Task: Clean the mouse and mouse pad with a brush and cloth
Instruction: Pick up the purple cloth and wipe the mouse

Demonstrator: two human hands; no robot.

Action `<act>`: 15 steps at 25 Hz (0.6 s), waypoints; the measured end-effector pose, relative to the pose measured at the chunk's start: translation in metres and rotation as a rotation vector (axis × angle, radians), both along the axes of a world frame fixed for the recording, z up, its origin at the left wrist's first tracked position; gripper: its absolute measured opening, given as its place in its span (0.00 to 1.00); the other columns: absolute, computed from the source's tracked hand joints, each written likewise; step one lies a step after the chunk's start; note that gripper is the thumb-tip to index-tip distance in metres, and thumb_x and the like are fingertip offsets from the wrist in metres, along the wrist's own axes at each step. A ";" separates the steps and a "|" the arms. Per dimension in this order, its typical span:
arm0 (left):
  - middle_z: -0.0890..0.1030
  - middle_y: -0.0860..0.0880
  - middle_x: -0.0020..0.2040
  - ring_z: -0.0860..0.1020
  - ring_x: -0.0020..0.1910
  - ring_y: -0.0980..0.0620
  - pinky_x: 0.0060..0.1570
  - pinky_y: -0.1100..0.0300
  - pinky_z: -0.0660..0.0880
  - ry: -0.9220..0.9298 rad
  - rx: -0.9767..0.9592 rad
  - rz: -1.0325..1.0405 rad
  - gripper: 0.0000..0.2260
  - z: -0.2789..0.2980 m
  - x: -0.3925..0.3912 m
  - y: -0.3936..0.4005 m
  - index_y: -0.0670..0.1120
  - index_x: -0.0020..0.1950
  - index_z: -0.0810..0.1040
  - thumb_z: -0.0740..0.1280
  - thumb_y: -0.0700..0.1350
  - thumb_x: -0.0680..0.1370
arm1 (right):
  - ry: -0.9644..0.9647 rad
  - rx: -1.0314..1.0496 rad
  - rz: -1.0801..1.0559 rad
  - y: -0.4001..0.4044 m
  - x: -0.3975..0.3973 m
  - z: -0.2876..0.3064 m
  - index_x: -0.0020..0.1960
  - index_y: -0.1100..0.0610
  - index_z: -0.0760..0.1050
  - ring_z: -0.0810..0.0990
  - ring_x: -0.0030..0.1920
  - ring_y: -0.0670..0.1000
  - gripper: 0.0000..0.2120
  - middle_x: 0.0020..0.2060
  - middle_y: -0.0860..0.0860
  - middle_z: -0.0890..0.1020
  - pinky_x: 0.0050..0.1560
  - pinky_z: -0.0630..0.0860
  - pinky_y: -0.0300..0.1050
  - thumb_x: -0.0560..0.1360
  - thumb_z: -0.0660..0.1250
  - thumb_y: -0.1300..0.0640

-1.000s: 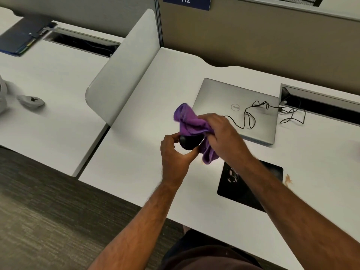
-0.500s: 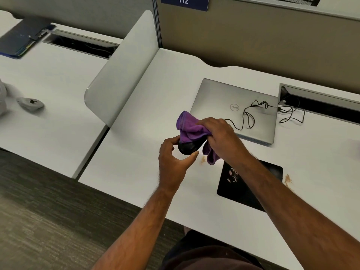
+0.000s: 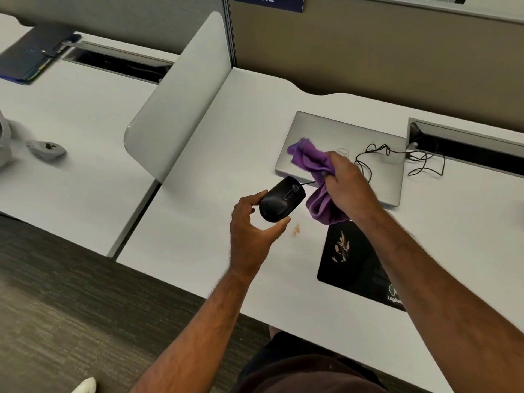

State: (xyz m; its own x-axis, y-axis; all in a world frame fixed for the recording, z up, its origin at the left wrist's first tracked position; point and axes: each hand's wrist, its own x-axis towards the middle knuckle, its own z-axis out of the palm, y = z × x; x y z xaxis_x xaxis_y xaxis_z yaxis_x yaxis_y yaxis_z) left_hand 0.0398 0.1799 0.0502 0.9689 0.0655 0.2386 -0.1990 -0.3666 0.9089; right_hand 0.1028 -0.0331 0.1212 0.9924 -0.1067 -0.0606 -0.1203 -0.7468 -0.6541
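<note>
Pinching mouse [image 3: 282,200] — left hand [image 3: 251,231] raised, right hand [image 3: 347,184] bunching cloth [image 3: 317,177].

The glossy black corded computer mouse [image 3: 282,200] is raised above the white desk, buttons up, its thin cable running rightwards. Just beside it, apart, hangs the bunched purple cloth [image 3: 317,182]. The flat black rectangular mouse pad [image 3: 351,265], flecked with pale crumbs, lies near the desk's front edge.

— Can you see all of the mouse pad [image 3: 354,268]?

— No, the right forearm covers its right side and cuts through the printed logo.

— And the cable [image 3: 307,183] from the mouse [image 3: 280,200]?

— It goes behind the cloth [image 3: 317,177]. The blue sign [image 3: 269,2] is cut off by the top edge; the white thing [image 3: 4,143] at far left too.
</note>
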 end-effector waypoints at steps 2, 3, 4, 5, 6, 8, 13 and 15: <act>0.77 0.67 0.62 0.77 0.64 0.53 0.61 0.67 0.72 -0.004 -0.002 0.000 0.29 0.000 0.001 0.002 0.58 0.68 0.74 0.80 0.55 0.70 | -0.063 0.033 -0.036 -0.005 -0.002 0.003 0.63 0.46 0.72 0.78 0.43 0.42 0.14 0.46 0.43 0.78 0.38 0.71 0.36 0.83 0.60 0.62; 0.77 0.67 0.62 0.77 0.64 0.53 0.61 0.67 0.72 -0.002 -0.002 -0.002 0.29 0.000 0.001 0.002 0.59 0.67 0.74 0.80 0.54 0.70 | -0.095 0.043 -0.005 -0.003 -0.005 0.006 0.63 0.45 0.72 0.78 0.43 0.40 0.15 0.46 0.39 0.77 0.39 0.70 0.33 0.82 0.61 0.63; 0.77 0.67 0.62 0.77 0.64 0.53 0.61 0.66 0.72 -0.001 -0.003 -0.004 0.29 0.000 0.002 0.002 0.58 0.67 0.74 0.81 0.54 0.70 | -0.127 0.056 0.060 0.001 -0.008 0.008 0.64 0.45 0.73 0.78 0.45 0.40 0.17 0.47 0.36 0.76 0.42 0.71 0.31 0.81 0.62 0.64; 0.77 0.66 0.62 0.77 0.64 0.53 0.60 0.65 0.73 -0.002 -0.005 -0.009 0.28 0.001 0.003 0.001 0.58 0.67 0.74 0.81 0.53 0.70 | -0.153 0.056 0.147 0.007 -0.013 0.009 0.66 0.46 0.73 0.77 0.47 0.41 0.19 0.48 0.35 0.75 0.47 0.72 0.32 0.80 0.64 0.65; 0.78 0.66 0.61 0.78 0.63 0.53 0.60 0.64 0.74 -0.004 -0.007 -0.012 0.28 0.001 0.004 0.000 0.57 0.66 0.74 0.81 0.53 0.70 | -0.177 0.029 0.239 0.014 -0.017 0.008 0.66 0.48 0.74 0.76 0.51 0.43 0.20 0.51 0.37 0.77 0.53 0.71 0.34 0.79 0.65 0.66; 0.78 0.66 0.59 0.78 0.60 0.54 0.59 0.62 0.76 -0.012 -0.006 -0.013 0.27 0.001 0.006 -0.001 0.56 0.65 0.75 0.82 0.52 0.70 | -0.215 -0.084 0.369 0.024 -0.022 0.002 0.67 0.52 0.76 0.74 0.57 0.49 0.21 0.58 0.46 0.80 0.58 0.70 0.41 0.77 0.66 0.68; 0.77 0.65 0.61 0.78 0.62 0.55 0.60 0.65 0.74 -0.014 0.003 -0.029 0.29 -0.003 0.003 0.001 0.54 0.67 0.75 0.82 0.52 0.70 | -0.095 -0.172 0.212 0.023 -0.013 0.001 0.69 0.57 0.75 0.75 0.62 0.55 0.19 0.62 0.54 0.80 0.61 0.72 0.46 0.80 0.65 0.68; 0.78 0.63 0.60 0.78 0.62 0.54 0.58 0.63 0.75 0.015 -0.017 0.005 0.28 -0.004 0.001 -0.001 0.54 0.66 0.75 0.82 0.53 0.70 | -0.158 -0.073 0.169 0.025 -0.015 0.007 0.68 0.56 0.74 0.75 0.60 0.52 0.18 0.58 0.51 0.80 0.59 0.74 0.43 0.80 0.64 0.67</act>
State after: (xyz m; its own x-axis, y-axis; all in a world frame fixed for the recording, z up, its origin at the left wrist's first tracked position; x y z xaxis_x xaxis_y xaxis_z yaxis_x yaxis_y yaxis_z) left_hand 0.0412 0.1792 0.0459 0.9721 0.0740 0.2226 -0.1834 -0.3518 0.9179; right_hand 0.0880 -0.0079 0.1282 0.9931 0.0631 0.0989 0.1100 -0.7936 -0.5984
